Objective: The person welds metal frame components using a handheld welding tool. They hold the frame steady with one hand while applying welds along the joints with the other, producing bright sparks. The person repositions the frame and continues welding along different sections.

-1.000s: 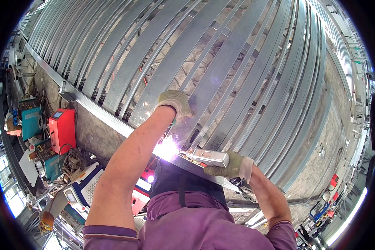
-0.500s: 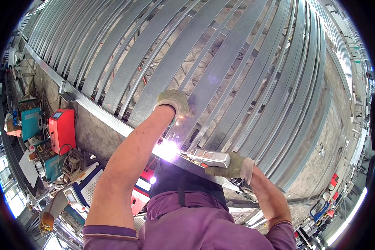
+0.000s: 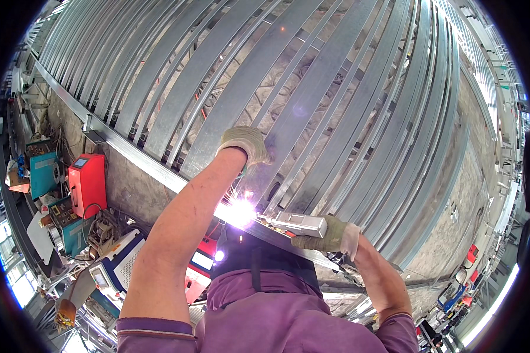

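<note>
My right hand (image 3: 331,234), in a pale work glove, is closed round a silver, box-shaped welding torch (image 3: 299,223). The torch points left at the near rail (image 3: 171,181) of a metal frame. A white-violet welding glare (image 3: 238,212) with sparks hides the joint there. My left hand (image 3: 244,145), also gloved, lies over the bars just beyond the glare, its fingers curled down and together. What it grips, if anything, is hidden beneath the glove. Under and around it run long flat grey metal bars (image 3: 305,117).
A red machine (image 3: 87,185) and a teal machine (image 3: 43,173) stand at the left, among cables. A white and blue machine (image 3: 121,265) sits near my left arm. Concrete floor (image 3: 447,206) shows at the right and between the bars.
The glare and sparks have shifted very slightly right, and the torch with them. Both hands stay nearly in place.
</note>
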Available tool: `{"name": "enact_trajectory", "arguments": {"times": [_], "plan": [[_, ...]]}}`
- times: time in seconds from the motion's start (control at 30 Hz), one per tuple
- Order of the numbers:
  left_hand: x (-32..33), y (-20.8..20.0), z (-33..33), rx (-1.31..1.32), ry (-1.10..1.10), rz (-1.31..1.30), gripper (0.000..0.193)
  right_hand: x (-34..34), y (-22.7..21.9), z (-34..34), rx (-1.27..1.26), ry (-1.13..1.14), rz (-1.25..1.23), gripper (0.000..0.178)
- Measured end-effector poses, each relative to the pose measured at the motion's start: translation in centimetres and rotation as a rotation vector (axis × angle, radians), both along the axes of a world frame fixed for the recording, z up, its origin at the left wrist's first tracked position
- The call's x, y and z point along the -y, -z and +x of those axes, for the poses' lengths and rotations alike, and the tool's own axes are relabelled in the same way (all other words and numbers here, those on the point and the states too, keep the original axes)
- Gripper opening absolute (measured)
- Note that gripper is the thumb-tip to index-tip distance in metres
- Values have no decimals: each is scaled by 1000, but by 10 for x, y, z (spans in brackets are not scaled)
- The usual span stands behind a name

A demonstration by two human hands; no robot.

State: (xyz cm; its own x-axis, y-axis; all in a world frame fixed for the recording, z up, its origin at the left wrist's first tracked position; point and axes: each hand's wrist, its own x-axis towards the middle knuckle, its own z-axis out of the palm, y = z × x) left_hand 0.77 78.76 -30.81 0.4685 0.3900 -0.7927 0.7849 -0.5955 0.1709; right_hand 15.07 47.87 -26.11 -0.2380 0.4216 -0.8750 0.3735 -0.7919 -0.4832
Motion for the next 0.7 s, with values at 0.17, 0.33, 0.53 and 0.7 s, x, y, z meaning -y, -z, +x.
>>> {"name": "enact_trajectory", "arguments": {"times": [0.17, 0.33, 0.53, 0.7], "plan": [[-1, -7, 4, -53, -6, -32, 65, 16, 14, 0, 33, 34, 35, 98], [-2, -5, 4, -46, -1, -17, 63, 2, -5, 3, -43, 38, 43, 92], [-2, 0, 2, -27, 9, -5, 63, 7, -3, 3, -48, 40, 40, 84], [-2, 2, 2, -20, 6, -2, 64, 9, -3, 2, -40, 64, 61, 80]]}}
